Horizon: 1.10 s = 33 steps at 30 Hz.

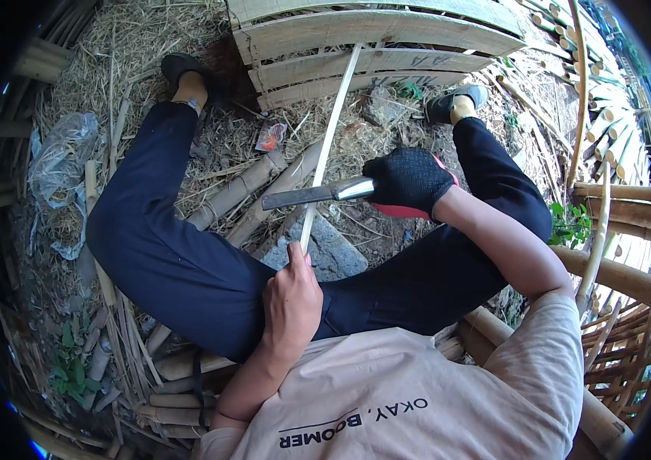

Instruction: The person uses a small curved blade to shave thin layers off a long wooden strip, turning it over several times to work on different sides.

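My bare left hand [293,299] is closed round the near end of a long, pale bamboo strip [331,130], just above my lap. The strip runs away from me, and its far end reaches a slatted wooden crate [371,31]. In a black and red work glove, my right hand [410,182] grips a knife [295,198] by its handle. The broad, dark blade points left and lies across the strip, over a grey stone [333,249] on the ground between my legs. Whether the edge cuts into the strip I cannot tell.
Bamboo poles [237,192] lie left of the stone. A crumpled clear plastic bag [68,149] rests at the left on straw-covered ground. Stacked bamboo [624,138] fills the far right, above a woven bamboo basket [624,345]. A small red wrapper [271,138] lies before the crate.
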Each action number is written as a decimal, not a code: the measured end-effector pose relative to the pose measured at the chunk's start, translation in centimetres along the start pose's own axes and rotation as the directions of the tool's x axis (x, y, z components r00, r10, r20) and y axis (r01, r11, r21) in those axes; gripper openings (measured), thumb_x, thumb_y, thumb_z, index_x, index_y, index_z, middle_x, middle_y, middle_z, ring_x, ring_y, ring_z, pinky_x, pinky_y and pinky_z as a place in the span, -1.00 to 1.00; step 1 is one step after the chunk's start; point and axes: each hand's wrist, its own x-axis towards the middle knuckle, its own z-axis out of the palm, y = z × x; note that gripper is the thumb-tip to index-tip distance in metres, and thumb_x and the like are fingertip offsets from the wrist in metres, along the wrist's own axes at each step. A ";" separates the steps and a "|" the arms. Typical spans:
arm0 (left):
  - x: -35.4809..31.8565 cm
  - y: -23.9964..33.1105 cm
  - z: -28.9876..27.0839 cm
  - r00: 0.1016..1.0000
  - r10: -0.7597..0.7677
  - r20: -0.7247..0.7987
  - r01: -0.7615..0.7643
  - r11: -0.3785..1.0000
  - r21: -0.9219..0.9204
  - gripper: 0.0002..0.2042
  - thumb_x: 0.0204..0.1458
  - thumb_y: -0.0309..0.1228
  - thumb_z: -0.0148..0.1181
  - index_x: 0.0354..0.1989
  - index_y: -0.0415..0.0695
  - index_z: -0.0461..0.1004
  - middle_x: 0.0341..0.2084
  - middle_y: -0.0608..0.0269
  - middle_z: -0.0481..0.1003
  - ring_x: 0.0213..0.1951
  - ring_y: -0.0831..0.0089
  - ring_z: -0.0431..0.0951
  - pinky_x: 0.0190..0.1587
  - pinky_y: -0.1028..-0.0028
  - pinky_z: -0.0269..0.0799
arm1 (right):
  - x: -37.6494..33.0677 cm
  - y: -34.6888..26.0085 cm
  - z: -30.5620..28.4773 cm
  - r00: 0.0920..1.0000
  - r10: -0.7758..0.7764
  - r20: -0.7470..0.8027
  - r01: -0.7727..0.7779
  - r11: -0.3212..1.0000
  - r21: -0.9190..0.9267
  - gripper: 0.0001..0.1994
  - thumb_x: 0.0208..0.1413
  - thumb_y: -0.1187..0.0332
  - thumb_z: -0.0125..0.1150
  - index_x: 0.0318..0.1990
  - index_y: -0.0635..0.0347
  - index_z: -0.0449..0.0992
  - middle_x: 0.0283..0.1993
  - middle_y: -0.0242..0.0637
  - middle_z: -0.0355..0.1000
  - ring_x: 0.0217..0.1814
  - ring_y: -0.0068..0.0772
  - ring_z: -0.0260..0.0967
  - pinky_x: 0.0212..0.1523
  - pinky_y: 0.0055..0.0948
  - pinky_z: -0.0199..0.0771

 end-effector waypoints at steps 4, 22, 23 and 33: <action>0.1 0.1 0.3 0.999 -0.020 0.026 0.020 1.000 0.000 -0.88 0.32 -0.47 0.00 -0.09 -0.25 0.27 -0.60 -0.17 0.53 -0.49 -0.14 0.59 -0.49 0.02 0.48 | -0.2 -0.8 -0.7 0.988 0.103 0.115 -0.099 0.994 -0.040 -0.77 -0.04 0.20 0.23 -0.27 0.03 0.68 -0.32 -0.06 0.61 -0.19 0.03 0.61 -0.09 -0.08 0.60; 0.1 0.0 -0.2 0.999 0.005 0.034 -0.005 1.000 0.005 -0.88 0.30 -0.52 -0.03 -0.08 -0.28 0.27 -0.60 -0.16 0.54 -0.48 -0.11 0.61 -0.49 0.06 0.52 | 1.6 3.5 -1.7 0.952 0.254 -0.170 -0.285 0.938 -0.195 -0.79 -0.03 0.18 0.23 -0.29 -0.05 0.70 -0.36 -0.08 0.61 -0.25 0.02 0.61 -0.17 -0.06 0.61; 0.0 0.0 -0.2 0.999 0.001 0.035 -0.002 1.000 0.016 -0.89 0.31 -0.52 -0.03 -0.08 -0.28 0.27 -0.59 -0.15 0.54 -0.47 -0.11 0.62 -0.48 0.07 0.53 | 1.9 3.9 -1.8 0.942 0.280 -0.183 -0.314 0.929 -0.194 -0.78 -0.02 0.18 0.21 -0.27 -0.07 0.71 -0.34 -0.09 0.62 -0.23 0.00 0.62 -0.15 -0.08 0.61; -0.1 -0.1 -0.2 0.998 -0.007 0.066 0.009 0.999 -0.037 -0.89 0.31 -0.51 -0.07 -0.10 -0.31 0.28 -0.55 -0.15 0.56 -0.48 -0.09 0.63 -0.47 0.10 0.56 | -0.1 6.3 -3.2 0.876 0.369 -0.311 -0.395 0.919 -0.023 -0.66 0.08 0.00 0.24 -0.19 0.03 0.69 -0.26 -0.01 0.62 -0.17 0.06 0.60 -0.08 -0.07 0.58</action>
